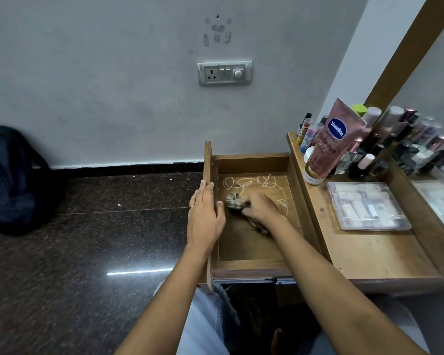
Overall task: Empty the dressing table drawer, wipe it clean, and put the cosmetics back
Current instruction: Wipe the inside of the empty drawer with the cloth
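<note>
Drawer (251, 266): pulled wide open at centre; wooden floor showing; white squiggly streaks (249, 181) loop across its 12 o'clock end
Cloth (233, 200): grey and crumpled, down on the drawer floor just under those streaks, toward 9 o'clock
Right grip (260, 208): clenched round the cloth; pressing it onto the wood
Left grip (205, 216): released; fingers straight, lying along the top edge of the drawer's tall panel at 9 o'clock
Cosmetics: out on the bench (369, 252) at 3 o'clock; pink Vaseline tube (331, 139) leaning among small bottles (369, 155); clear case (367, 206) flat beside them, toward 6 o'clock
Floor: dark backpack (10, 175) at 9 o'clock, by the wall
Wall: switch plate (224, 73) at 12 o'clock
</note>
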`<state>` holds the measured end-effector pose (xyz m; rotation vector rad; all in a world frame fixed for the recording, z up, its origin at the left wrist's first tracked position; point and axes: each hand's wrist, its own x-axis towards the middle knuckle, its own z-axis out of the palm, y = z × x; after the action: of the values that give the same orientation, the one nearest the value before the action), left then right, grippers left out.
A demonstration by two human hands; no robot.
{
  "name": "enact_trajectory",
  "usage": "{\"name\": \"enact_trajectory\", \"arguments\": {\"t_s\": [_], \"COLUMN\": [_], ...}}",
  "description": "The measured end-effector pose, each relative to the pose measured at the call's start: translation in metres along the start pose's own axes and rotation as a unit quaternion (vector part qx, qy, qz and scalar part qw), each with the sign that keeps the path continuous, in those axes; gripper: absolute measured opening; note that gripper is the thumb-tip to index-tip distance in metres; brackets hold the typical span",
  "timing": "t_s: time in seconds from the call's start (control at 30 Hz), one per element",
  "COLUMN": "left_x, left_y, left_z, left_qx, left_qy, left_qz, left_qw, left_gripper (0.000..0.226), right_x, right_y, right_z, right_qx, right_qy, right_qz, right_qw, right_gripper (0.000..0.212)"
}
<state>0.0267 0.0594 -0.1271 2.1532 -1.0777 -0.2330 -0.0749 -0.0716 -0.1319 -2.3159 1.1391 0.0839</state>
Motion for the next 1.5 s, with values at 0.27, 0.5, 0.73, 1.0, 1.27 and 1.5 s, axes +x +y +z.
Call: {"name": "enact_trajectory", "arguments": {"t_s": [0.27,0.5,0.73,1.0,1.27,1.5], "left_x": [0.002,0.004,0.002,0.000,-0.001,0.001], "left_y": [0.001,0.002,0.005,0.008,0.010,0.008], "left_z": [-0.002,-0.001,-0.004,-0.006,-0.007,-0.006], "left_qx": [-0.008,-0.008,0.013,0.028,0.035,0.030], "left_qy": [-0.014,-0.030,-0.032,-0.032,-0.035,-0.034], "left_qz": [-0.001,-0.005,-0.004,-0.009,-0.019,-0.013], "left_qw": [1.000,1.000,0.999,0.999,0.999,0.999], "left_gripper": [0.052,0.053,0.054,0.053,0.053,0.052], "right_x": [-0.001,-0.037,-0.049,-0.056,-0.066,-0.072], "right_y": [-0.014,-0.007,-0.023,0.003,-0.019,-0.014], "right_z": [0.014,0.019,0.007,-0.015,-0.011,-0.030], "right_qx": [-0.022,-0.011,-0.059,-0.192,-0.466,-0.449], "right_qy": [-0.082,-0.269,-0.348,-0.308,-0.269,-0.240], "right_qz": [-0.021,-0.056,-0.041,0.023,0.096,0.171], "right_qw": [0.996,0.962,0.935,0.932,0.837,0.844], "right_gripper": [0.022,0.039,0.055,0.049,0.035,0.040]}}
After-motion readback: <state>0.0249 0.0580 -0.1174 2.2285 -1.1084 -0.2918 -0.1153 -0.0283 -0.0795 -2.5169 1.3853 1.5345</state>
